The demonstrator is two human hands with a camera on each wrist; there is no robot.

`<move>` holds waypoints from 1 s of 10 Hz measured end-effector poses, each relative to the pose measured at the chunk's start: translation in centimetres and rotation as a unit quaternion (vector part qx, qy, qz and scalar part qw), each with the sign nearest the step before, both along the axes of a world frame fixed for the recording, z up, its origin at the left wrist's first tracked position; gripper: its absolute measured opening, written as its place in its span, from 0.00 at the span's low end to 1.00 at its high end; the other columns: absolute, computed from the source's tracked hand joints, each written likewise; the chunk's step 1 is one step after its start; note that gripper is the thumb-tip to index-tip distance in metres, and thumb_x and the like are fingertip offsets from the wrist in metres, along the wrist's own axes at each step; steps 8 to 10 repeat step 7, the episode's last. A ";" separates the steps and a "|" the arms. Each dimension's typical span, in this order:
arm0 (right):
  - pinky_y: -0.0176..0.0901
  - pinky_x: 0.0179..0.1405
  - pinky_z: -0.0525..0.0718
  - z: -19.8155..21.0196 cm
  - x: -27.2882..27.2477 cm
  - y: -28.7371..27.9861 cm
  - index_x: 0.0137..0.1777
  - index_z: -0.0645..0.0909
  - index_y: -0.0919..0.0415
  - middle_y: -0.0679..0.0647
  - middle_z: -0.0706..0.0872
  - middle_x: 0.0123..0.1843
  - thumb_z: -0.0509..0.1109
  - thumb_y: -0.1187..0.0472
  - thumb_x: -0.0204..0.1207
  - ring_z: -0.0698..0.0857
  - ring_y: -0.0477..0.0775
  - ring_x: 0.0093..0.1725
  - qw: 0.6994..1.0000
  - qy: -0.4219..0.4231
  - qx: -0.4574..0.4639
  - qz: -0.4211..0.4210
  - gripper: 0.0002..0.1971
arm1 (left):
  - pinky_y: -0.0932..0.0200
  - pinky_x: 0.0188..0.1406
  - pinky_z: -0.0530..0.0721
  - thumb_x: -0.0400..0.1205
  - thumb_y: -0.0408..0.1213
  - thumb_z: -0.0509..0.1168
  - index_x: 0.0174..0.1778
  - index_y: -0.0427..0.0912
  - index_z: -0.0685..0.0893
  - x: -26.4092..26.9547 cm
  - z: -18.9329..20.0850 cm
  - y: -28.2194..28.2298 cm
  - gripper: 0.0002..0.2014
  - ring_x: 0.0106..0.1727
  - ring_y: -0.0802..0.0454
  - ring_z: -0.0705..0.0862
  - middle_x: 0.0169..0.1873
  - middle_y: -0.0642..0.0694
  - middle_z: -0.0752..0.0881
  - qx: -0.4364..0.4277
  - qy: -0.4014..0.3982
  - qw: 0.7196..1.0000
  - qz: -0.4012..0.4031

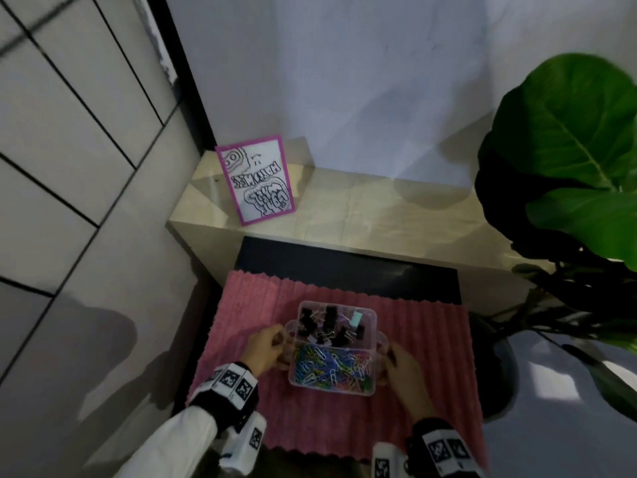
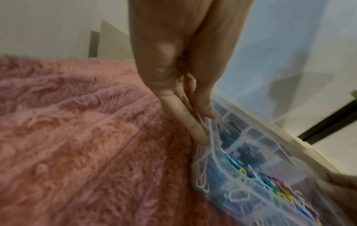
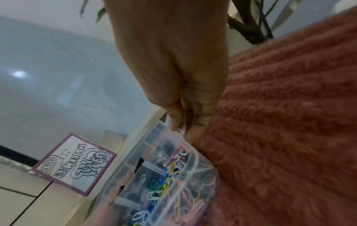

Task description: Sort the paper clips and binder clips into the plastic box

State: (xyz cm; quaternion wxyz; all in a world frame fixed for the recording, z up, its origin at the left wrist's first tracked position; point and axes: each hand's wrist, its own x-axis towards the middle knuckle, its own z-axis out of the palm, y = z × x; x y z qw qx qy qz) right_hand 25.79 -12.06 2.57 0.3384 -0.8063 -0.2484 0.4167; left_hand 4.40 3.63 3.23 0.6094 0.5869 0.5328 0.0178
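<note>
While hands (image 1: pixel 265 346) grip box (image 1: pixel 370 313), clips sorted inside.

Clear rectangular plastic box (image 1: pixel 370 317): transparent, smooth, glossy walls w/ moulded ribs. Contents: multicolour coated wire paper clips (image 1: pixel 332 369), shiny; black binder clips (image 1: pixel 331 320) matt bodies w/ bright metal wire handles. Box sits on pink ribbed fluffy cloth mat (image 1: pixel 344 422): long shaggy pile, matt, rough in wrist views. Black tabletop (image 1: pixel 344 267) smooth, semi-gloss. Beige ledge (image 1: pixel 379 215) polished, reflective. Purple-bordered white card w/ black drawing (image 1: pixel 256 179): paper, matt. Wall tiles (image 1: pixel 69 132) glossy.
</note>
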 end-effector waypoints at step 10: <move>0.41 0.30 0.77 -0.4 -0.5 -4.7 0.32 0.76 0.59 0.54 0.81 0.29 0.60 0.56 0.83 0.79 0.48 0.25 0.997 0.063 -0.024 -0.027 0.17 | 0.68 0.15 0.78 0.84 0.34 0.55 0.35 0.43 0.76 -3.3 2.0 -1.5 0.12 0.17 0.61 0.78 0.23 0.49 0.81 -0.019 0.082 0.988 -0.126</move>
